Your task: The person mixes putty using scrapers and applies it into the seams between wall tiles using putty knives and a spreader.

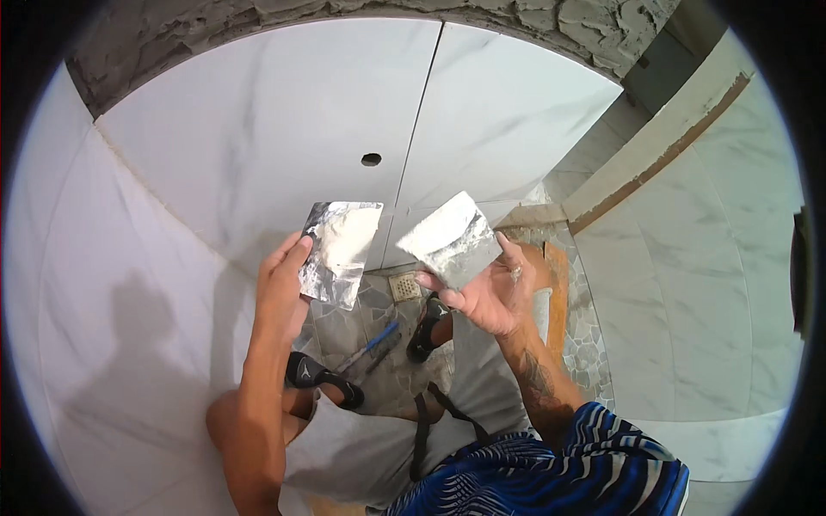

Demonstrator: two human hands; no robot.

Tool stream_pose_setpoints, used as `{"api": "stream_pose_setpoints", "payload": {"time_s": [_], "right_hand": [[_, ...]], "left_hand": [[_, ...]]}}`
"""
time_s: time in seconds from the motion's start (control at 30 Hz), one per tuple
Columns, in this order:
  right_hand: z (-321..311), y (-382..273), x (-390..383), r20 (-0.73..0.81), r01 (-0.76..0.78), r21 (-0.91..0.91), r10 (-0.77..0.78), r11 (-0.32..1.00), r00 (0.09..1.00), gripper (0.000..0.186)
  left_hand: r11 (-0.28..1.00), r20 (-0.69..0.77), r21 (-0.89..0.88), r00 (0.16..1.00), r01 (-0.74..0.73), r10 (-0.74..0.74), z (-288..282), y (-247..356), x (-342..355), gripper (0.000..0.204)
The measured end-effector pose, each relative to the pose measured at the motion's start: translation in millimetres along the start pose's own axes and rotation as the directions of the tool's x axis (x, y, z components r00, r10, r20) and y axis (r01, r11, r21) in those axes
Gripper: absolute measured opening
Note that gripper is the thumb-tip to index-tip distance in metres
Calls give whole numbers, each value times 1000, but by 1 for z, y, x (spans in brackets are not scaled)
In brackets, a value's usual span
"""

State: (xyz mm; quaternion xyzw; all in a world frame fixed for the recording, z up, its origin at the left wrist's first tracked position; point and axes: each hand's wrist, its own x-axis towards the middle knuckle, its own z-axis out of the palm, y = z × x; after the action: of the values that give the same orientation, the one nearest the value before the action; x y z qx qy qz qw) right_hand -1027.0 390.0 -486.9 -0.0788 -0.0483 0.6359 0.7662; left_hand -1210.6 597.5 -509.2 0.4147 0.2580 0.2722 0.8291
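Observation:
My left hand (282, 273) is closed on the edge of a flat, rectangular metal spreader (320, 284), thumb across its face. A thick smear of white paste (348, 234) covers much of that blade. To the right, my right hand (501, 297) grips a second metal spreader (471, 262), tilted, with its fingers beneath and white paste (440, 225) along its upper part. The two blades are held apart, in front of the tiled wall. Any handles on them are hidden.
Large white marbled tiles (301, 112) face the wall ahead, with a round hole (371, 160) and rough mortar (284, 10) above. On the stone-patterned floor are a square drain (405, 286) and a blue-handled tool (380, 335) between my feet. A wooden board (557, 297) stands at right.

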Motion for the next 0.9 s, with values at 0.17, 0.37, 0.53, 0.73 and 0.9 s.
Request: {"api": "stream_pose_setpoints", "payload": {"time_s": [0.17, 0.37, 0.53, 0.73, 0.9], "right_hand": [[-2, 6, 6, 36, 33, 15, -33, 999, 999, 81], [6, -4, 8, 187, 56, -408, 24, 911, 982, 86], [56, -29, 15, 199, 210, -975, -143, 67, 969, 78], [110, -76, 66, 745, 125, 54, 124, -991, 656, 69], [125, -94, 91, 719, 99, 301, 294, -948, 629, 65]], "left_hand": [[1000, 27, -5, 1000, -2, 2, 2, 3, -3, 34], [999, 14, -32, 1000, 0, 0, 3, 3, -3, 33], [1000, 29, -21, 1000, 5, -4, 2, 6, -5, 32], [999, -10, -25, 1000, 27, -27, 1, 4, -7, 33], [1000, -26, -16, 1000, 13, -14, 1, 5, -5, 32]]}}
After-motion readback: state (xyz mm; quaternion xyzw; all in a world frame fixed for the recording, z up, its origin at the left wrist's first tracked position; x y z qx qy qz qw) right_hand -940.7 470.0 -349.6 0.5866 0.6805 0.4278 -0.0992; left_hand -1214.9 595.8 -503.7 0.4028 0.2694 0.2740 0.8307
